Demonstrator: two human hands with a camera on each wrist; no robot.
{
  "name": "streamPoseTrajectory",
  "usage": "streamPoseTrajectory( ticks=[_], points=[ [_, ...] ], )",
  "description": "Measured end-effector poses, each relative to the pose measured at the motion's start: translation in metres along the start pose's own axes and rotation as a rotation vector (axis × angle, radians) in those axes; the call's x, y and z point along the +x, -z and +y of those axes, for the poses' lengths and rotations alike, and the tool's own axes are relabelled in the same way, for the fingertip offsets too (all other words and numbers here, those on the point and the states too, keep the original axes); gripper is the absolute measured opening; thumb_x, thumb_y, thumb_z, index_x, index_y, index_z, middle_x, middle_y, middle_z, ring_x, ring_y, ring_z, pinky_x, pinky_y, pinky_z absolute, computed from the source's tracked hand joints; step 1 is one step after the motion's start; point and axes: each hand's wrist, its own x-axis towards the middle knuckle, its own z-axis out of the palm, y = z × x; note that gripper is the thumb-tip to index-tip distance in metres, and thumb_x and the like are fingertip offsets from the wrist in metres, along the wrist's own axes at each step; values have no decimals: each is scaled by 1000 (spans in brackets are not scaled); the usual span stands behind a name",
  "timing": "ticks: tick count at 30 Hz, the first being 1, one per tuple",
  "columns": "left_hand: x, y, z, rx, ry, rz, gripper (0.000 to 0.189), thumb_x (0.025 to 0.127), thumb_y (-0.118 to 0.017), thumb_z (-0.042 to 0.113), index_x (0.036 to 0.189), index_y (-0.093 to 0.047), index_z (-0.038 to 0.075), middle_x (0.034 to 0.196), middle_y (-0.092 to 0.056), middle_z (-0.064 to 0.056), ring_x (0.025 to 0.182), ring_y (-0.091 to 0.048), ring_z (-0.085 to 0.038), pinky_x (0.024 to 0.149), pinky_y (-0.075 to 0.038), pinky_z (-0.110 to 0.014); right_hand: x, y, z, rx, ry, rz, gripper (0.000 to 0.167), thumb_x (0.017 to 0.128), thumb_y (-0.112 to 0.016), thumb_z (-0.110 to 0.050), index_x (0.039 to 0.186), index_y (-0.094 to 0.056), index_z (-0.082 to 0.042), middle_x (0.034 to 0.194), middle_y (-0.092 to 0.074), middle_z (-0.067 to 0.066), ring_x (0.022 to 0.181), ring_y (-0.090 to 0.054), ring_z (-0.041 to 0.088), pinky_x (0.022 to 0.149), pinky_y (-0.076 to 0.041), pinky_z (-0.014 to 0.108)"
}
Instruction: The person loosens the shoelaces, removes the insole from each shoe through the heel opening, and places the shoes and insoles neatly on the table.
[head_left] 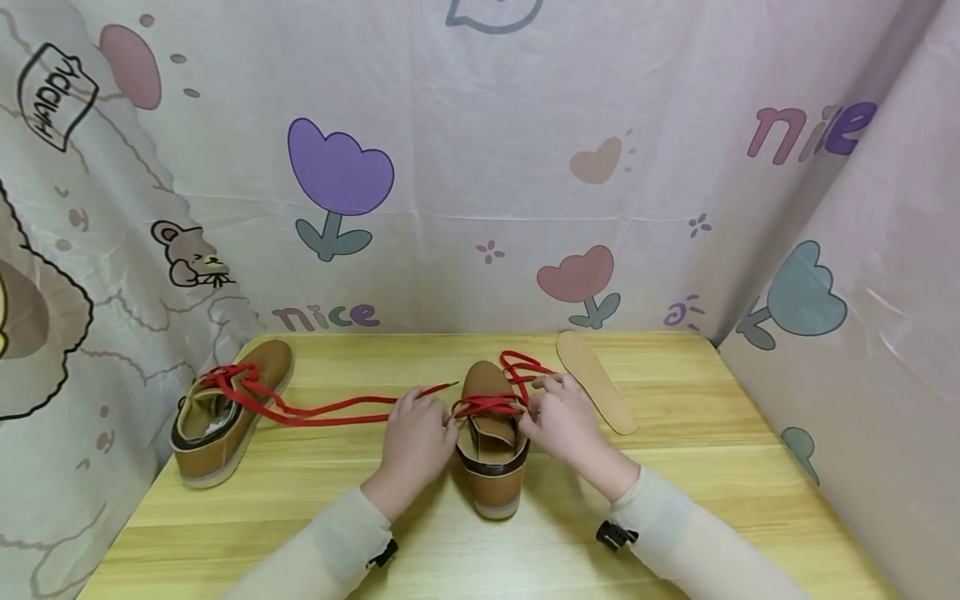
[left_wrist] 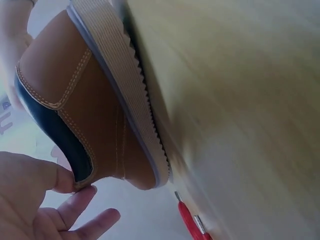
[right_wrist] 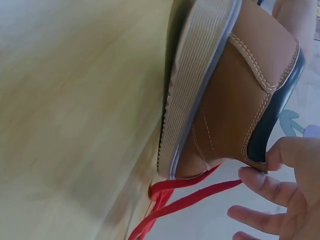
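Observation:
A brown shoe [head_left: 491, 492] with a dark collar stands between my hands, heel toward me. Red laces [head_left: 491, 405] cross its opening. My left hand [head_left: 417, 437] pinches the top corner of the shoe's left side flap between thumb and forefinger; the left wrist view shows this shoe side [left_wrist: 107, 135] close up. My right hand [head_left: 566, 421] pinches the matching corner on the right, where the right wrist view shows the flap's stitched edge [right_wrist: 257, 125]. Beyond the right hand, a loop of red lace [head_left: 517, 360] lies on the table.
A second brown shoe [head_left: 206, 462] with red laces stands at the table's left. Its long lace ends [head_left: 337, 412] stretch right to my left hand. A tan insole [head_left: 596, 383] lies at the back right. Printed curtains [head_left: 465, 167] border the wooden table [head_left: 675, 467] at the back and sides.

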Motion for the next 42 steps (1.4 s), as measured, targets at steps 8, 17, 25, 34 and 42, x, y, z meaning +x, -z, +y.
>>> streamPoseTrajectory(
  ticks=[8,17,25,34,42],
  points=[
    [7,1,14,48,-19,0,26,93,-66,33,73,-61,16,105,-70,-9,133,-45,-42,116,-25,-58,10,0,-16,-21,12,-12,26,84,-73,-36,65,-61,-24,119,-67,8,113,-52,33,81,-49,50],
    [25,-1,19,143,-11,30,21,92,-67,30,86,-74,11,112,-70,-9,133,-44,-41,116,-25,-60,21,-1,-22,-135,64,-2,18,82,-68,-26,66,-67,-17,119,-66,9,119,-49,35,91,-46,50],
    [36,12,13,154,48,-96,22,87,-72,32,84,-78,11,111,-70,-6,134,-44,-39,117,-21,-60,25,7,-18,-198,60,-52,17,81,-69,-23,65,-70,-15,121,-67,9,123,-48,33,94,-46,52],
    [33,17,-1,91,111,-196,21,93,-67,31,81,-74,15,120,-69,-5,138,-40,-39,118,-16,-62,31,6,-12,-138,-42,-147,22,84,-68,-28,64,-62,-19,125,-64,5,128,-43,31,98,-43,53],
    [29,14,-14,10,142,-211,21,95,-65,29,79,-72,18,124,-67,-5,138,-39,-40,117,-14,-64,33,2,-6,-91,-123,-229,24,90,-67,-35,70,-69,-21,121,-64,4,127,-43,31,94,-42,50]
  ],
)
